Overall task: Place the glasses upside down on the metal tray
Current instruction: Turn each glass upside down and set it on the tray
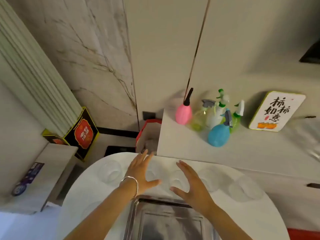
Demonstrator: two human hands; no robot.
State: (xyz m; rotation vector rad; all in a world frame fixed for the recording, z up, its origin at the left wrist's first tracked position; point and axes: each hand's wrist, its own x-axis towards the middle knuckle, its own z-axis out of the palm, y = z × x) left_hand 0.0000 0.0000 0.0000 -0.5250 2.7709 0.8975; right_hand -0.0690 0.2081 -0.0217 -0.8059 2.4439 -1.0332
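Several clear glasses stand in a row on the round white table (90,196): one at the left (110,172), one between my hands (178,181), one at the right (245,189). They are faint and blurred. The metal tray (171,220) lies near the table's front edge, nothing on it. My left hand (141,172), with a silver bangle on the wrist, hovers open over the row. My right hand (192,184) is open too, fingers spread beside the middle glass. Neither hand holds anything.
Behind the table a white cabinet top (181,144) carries a pink spray bottle (183,114), a blue one (219,135), other sprayers and a white box with black writing (277,111). A black and yellow box (83,134) and a red-edged bag (149,134) stand at the left.
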